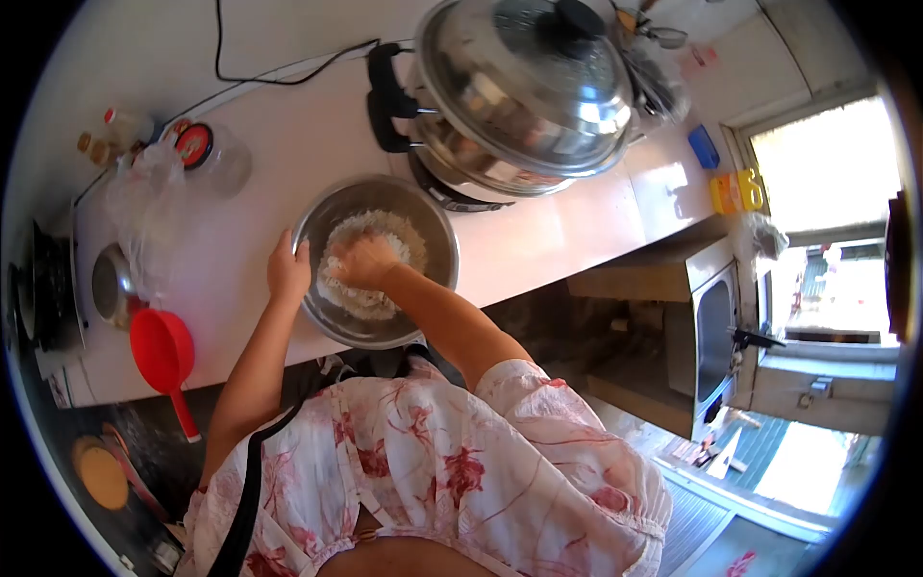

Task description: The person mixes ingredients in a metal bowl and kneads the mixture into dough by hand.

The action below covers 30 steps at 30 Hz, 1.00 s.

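A steel mixing bowl [440, 240] stands near the front edge of the counter, with pale flour [389, 227] in it, part loose and part clumped. My left hand [288, 266] grips the bowl's left rim, its thumb and fingers closed on the metal. Inside the bowl, my right hand [365, 261] is down in the flour, fingers curled and partly covered by it. Whether those fingers hold a clump is hidden.
Behind the bowl stands a large lidded steamer pot [519, 91]. A red ladle [162, 348], a steel bowl [113, 281], a plastic bag [149, 216] and a red-lidded jar [195, 146] are at the left. A yellow bottle [736, 191] sits at the far right.
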### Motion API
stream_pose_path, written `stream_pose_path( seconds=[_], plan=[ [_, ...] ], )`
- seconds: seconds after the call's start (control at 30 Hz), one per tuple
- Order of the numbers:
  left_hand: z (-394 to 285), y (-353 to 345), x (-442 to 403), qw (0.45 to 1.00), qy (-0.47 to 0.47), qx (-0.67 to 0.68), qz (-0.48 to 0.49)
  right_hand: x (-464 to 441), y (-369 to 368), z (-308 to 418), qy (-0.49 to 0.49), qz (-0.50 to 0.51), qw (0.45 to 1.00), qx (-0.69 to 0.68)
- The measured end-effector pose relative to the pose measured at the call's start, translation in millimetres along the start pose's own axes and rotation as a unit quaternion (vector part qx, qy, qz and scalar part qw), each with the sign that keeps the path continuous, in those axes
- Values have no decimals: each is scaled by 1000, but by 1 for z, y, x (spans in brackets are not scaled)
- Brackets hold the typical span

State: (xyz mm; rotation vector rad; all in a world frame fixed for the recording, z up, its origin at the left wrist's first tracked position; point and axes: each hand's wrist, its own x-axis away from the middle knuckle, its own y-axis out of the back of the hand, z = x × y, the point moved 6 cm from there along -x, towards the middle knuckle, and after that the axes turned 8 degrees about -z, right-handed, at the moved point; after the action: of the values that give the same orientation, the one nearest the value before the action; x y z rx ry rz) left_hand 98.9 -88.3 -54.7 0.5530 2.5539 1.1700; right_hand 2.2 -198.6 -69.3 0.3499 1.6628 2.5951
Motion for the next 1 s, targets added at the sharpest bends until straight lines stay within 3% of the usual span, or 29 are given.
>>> stream_pose_path(
  seconds=[0.03, 0.1, 0.2, 0.3, 0.4, 0.47, 0.53, 0.6, 0.63, 0.8, 0.9, 0.97, 1.0],
  plan=[
    [2, 1, 0, 1000, 21, -4, 8, 2, -2, -3, -6, -11, 1000, -1],
    [20, -8, -5, 999, -35, -13, -13, 5, -1, -2, 31, -98, 995, -14],
    [9, -3, -8, 998, -69, -1, -7, 13, -2, -2, 1, -103, 995, -14],
    [-7, 7, -20, 998, -38, -3, 49, 31, 2, 0, 15, -136, 990, -18],
    [-11, 10, -57, 986, -130, 86, -64, 39, 9, 3, 45, -177, 983, -3],
    [-59, 12, -68, 963, 78, 241, 92, 47, 10, 3, 40, -158, 987, -6],
    [-106, 8, -77, 903, 99, 405, 105, 45, -12, 0, 49, -209, 977, 11],
    [-144, 11, -87, 896, 116, 411, 122, 48, -12, -4, 52, -263, 963, 32],
    [-156, 7, -90, 887, 139, 423, 125, 49, -10, -5, 60, -242, 968, 20],
    [-172, 2, -107, 899, 70, 408, 144, 47, -6, -7, 71, -203, 976, -19],
    [-168, 7, -116, 927, 51, 357, 104, 47, -10, -8, 87, -212, 973, -38],
    [-151, 5, -128, 969, 114, 207, 74, 47, -11, -10, 76, -231, 969, -52],
    [-157, 6, -127, 969, 112, 212, 68, 47, -9, -9, 82, -232, 968, -47]
  ],
)
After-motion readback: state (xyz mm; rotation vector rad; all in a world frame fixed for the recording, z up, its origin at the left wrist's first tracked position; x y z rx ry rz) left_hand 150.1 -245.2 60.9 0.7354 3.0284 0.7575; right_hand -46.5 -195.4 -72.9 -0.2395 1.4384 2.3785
